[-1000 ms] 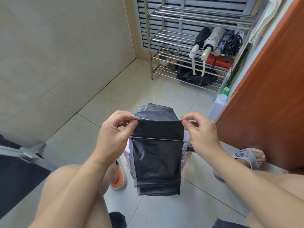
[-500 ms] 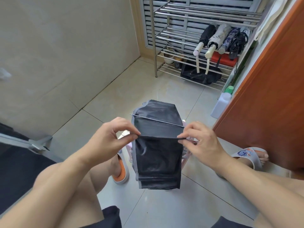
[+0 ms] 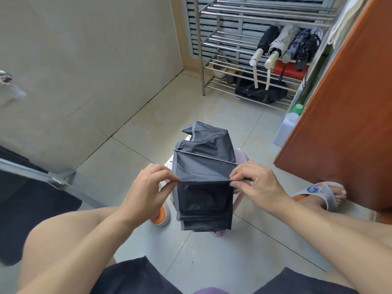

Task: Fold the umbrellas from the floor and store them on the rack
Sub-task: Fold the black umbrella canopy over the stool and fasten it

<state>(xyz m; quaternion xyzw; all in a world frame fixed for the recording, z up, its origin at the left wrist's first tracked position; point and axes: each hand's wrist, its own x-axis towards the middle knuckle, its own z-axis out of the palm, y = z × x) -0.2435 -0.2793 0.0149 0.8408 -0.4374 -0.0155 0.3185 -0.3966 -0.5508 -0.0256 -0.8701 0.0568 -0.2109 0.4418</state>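
Umbrella (image 3: 203, 187) panels are mid-pleating: left hand (image 3: 146, 187) and right hand (image 3: 256, 183) fingers pinch one fold's ends. Next, likely flatten it, gather the remaining panels.

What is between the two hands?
In the head view, a taut fold of the black umbrella canopy spans from the left hand to the right hand.

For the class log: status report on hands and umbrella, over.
Left hand and right hand both pinching black umbrella canopy fold. Rack ahead, nothing blocking.

Four folded umbrellas (image 3: 286, 44) on one rack (image 3: 222, 49) — one dark umbrella (image 3: 204, 187), two hands (image 3: 148, 187), two sandals (image 3: 318, 192).
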